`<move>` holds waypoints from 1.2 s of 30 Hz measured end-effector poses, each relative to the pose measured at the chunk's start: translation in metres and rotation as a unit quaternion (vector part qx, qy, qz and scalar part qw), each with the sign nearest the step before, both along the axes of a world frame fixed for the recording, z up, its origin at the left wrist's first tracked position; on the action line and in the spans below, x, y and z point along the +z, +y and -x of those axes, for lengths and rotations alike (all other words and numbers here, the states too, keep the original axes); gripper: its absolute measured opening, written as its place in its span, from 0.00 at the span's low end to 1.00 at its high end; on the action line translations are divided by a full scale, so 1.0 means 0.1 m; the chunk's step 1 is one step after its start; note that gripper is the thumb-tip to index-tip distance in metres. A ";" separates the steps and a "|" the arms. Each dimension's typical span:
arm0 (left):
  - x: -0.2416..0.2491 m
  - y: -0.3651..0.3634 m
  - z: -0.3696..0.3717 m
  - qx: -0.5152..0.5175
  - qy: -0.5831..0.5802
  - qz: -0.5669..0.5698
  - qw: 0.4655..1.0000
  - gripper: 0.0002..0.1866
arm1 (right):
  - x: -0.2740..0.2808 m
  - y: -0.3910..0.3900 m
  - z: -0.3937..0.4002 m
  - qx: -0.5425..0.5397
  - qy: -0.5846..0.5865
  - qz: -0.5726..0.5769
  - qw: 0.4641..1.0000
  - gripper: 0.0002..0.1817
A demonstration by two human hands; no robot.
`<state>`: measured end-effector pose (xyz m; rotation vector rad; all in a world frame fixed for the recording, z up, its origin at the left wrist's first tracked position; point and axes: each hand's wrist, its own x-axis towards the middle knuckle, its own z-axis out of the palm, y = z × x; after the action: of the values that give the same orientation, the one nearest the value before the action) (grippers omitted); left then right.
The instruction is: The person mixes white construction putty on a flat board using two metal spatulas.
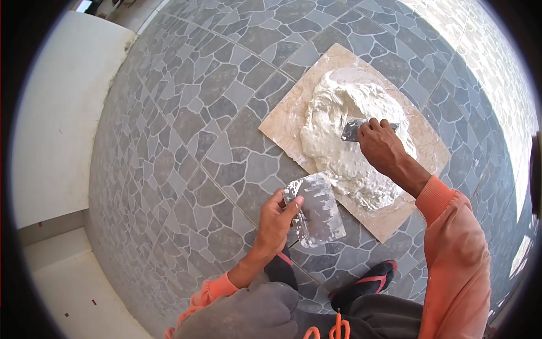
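A mound of wet white plaster (333, 135) is spread over a beige stone-like board (282, 121) on the floor. My right hand (381, 144) grips a small scraper (351, 131), its blade in the plaster near the middle of the mound. Beside the board's lower left edge, my left hand (278, 220) holds a wide metal plate (319, 214) by its left side, thumb on top. White smears cover part of the plate's face.
Grey floor tiles (220, 141) with a stone pattern surround the board. A pale wall (62, 113) and a step (79, 282) stand at the left. My feet in dark and red sandals (375, 279) are below the board. Sunlight falls at the upper right.
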<state>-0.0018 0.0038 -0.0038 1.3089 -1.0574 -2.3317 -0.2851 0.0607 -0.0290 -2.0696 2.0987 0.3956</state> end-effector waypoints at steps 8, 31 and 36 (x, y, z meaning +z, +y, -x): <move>-0.02 0.01 -0.01 -0.003 0.003 0.013 1.000 0.11 | 0.15 -0.07 0.09 -0.037 0.022 0.113 0.993 0.07; 0.07 0.01 0.04 0.018 -0.006 0.006 1.000 0.09 | 0.12 0.12 0.01 -0.028 -0.038 -0.044 0.998 0.06; 0.03 0.02 0.01 0.020 -0.012 0.004 1.000 0.09 | 0.47 0.10 0.08 -0.051 -0.029 0.023 0.998 0.06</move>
<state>-0.0032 0.0056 -0.0010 1.3462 -1.0371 -2.2864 -0.2932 0.0708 0.0176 -1.9620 2.1878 0.2716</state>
